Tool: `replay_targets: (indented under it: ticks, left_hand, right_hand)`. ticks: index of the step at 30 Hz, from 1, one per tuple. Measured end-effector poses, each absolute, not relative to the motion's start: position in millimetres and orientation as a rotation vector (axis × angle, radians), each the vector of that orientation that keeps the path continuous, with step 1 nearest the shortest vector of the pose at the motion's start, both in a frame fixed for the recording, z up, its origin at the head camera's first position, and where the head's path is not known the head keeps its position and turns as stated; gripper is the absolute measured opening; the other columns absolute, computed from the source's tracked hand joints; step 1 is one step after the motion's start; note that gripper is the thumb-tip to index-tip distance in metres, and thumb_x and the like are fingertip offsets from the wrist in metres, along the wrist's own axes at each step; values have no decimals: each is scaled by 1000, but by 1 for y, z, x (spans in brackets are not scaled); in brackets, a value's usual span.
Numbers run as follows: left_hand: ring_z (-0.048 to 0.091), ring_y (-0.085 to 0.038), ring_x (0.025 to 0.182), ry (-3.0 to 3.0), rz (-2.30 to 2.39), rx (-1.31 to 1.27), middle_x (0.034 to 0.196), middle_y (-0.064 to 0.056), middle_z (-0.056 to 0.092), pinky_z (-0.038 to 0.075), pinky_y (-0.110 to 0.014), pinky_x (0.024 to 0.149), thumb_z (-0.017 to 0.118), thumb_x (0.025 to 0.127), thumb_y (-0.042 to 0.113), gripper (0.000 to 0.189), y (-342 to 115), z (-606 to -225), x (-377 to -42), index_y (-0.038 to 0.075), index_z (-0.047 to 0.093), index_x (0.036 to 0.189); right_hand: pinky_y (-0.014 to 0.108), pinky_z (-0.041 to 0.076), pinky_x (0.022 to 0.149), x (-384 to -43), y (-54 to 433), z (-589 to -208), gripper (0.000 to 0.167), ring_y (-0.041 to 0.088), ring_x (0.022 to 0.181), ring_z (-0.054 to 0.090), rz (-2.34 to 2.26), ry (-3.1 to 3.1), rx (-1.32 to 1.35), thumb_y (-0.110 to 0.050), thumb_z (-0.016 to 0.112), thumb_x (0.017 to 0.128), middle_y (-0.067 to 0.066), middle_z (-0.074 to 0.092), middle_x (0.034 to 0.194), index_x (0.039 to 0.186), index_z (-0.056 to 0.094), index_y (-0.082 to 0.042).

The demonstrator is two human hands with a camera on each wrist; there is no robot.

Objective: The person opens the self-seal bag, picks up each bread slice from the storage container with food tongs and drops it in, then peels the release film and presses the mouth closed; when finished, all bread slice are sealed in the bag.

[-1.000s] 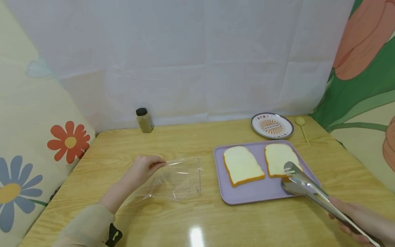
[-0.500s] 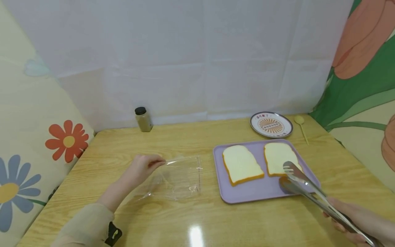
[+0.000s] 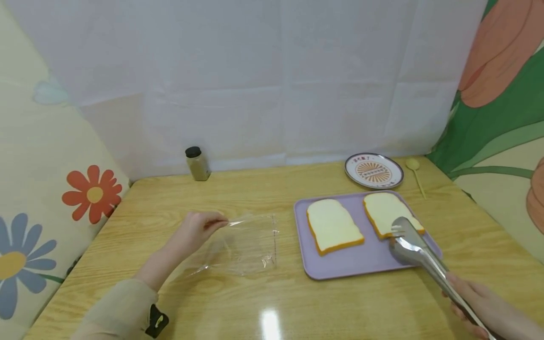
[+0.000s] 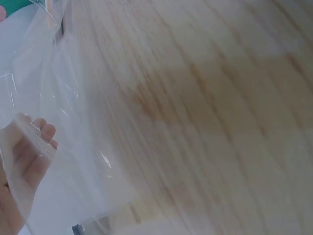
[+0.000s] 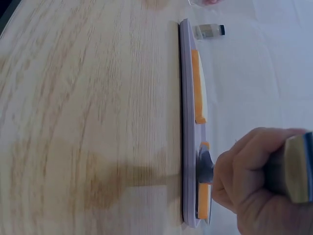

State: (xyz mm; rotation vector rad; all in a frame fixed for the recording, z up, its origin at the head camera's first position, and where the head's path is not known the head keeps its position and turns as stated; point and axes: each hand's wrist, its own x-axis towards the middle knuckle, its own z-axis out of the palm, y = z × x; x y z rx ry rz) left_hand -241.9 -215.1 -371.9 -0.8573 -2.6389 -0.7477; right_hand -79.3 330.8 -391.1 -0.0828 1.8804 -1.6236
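Note:
At the left in the head view, my left hand pinches the upper edge of a clear plastic bag between thumb and fingers. The bag's film also spreads over the fingers in the left wrist view. My right hand grips metal tongs, which reach over the purple tray. One tong head overlaps the front edge of the right bread slice; the other head sits lower, in front of that edge. Left of it on the tray lies a second bread slice, flat and untouched.
Behind the tray stands a patterned plate, with a yellow spoon to its right. A black-capped jar is at the table's back left. White cloth hangs behind the table.
The tongs' heads have come closer together at the right slice, and that slice has shifted slightly back and turned. My right hand has moved a little left. My left hand stays in place.

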Motion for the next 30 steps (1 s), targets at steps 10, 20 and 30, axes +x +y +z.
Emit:
replay_targets:
  ticks: [10, 20, 30]
  left_hand:
    - [70, -21, 77, -2658, -751, -848, 85, -9, 73, 58, -28, 65, 67, 85, 3, 8, -216, -371, -240, 2, 72, 90]
    - [69, -20, 76, -2640, -753, -862, 85, -8, 73, 58, -27, 64, 67, 85, 3, 8, -216, -373, -240, 2, 72, 90]
    - [70, -20, 75, -2599, -752, -873, 83, -8, 73, 58, -27, 64, 68, 83, 3, 7, -215, -374, -242, 2, 73, 88]
  right_hand:
    - [14, 41, 42, -84, 333, -397, 46, 0, 48, 49, -1631, 1905, -74, -36, 12, 105, -6, 53, 73, 107, 39, 1]
    - [15, 44, 40, -87, 332, -393, 53, 0, 44, 49, -1563, 1996, -30, -40, 13, 104, -8, 53, 68, 108, 39, 5]
    - [16, 41, 39, -90, 326, -388, 54, 0, 42, 44, -1477, 2074, 44, -45, 15, 103, -9, 47, 58, 98, 43, 0]
